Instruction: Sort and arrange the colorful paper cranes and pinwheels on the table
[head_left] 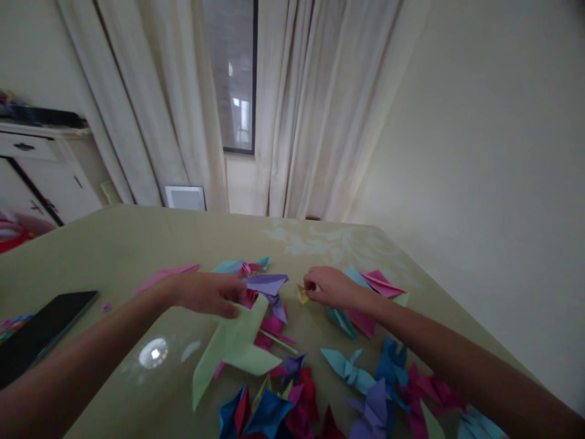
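My left hand (212, 294) is over the folded paper pile, its fingers curled and its thumb at the upper edge of a pale green paper pinwheel (240, 341). A purple folded paper piece (269, 285) lies just beyond its fingertips. My right hand (331, 286) pinches a small yellow folded paper piece (302, 294) above the table. Beside that hand are a pink folded paper piece (381, 283) and a teal one (342, 321). Nearer to me lie several origami figures, among them a light blue one (351, 370) and a dark blue one (269, 413).
A black phone-like slab (50, 329) lies on the table (137, 244) at the left, with a tiny pink piece (106, 306) near it. Long curtains (311, 122) and a wall (493, 152) stand behind. At the far left is a white cabinet (41, 164).
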Demonstrator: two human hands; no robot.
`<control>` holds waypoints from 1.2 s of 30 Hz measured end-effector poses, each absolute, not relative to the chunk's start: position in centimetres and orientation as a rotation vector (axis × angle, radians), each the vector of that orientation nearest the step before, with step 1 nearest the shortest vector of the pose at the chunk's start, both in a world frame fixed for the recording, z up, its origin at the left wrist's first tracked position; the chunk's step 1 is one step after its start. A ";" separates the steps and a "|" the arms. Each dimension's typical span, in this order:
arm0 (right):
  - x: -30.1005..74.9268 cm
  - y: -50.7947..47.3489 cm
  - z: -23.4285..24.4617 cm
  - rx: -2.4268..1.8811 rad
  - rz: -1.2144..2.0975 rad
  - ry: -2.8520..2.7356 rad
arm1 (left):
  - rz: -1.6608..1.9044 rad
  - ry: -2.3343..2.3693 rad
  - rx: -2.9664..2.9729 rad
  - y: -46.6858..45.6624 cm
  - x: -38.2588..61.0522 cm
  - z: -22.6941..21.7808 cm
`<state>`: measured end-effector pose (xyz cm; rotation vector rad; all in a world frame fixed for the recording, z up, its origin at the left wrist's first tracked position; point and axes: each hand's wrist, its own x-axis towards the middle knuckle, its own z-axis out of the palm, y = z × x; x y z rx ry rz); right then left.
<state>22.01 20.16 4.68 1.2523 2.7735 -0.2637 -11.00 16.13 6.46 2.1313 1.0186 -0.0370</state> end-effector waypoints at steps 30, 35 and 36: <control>19.4 19.0 8.3 1.547 -0.747 3.436 | 0.825 1.238 2.465 18.1 -4.6 6.9; 22.7 19.5 9.1 1.569 -0.629 3.407 | 0.945 1.214 2.329 18.6 -4.2 6.9; 24.0 19.5 9.3 1.626 -0.570 3.409 | 0.942 1.242 2.284 18.9 -4.7 6.4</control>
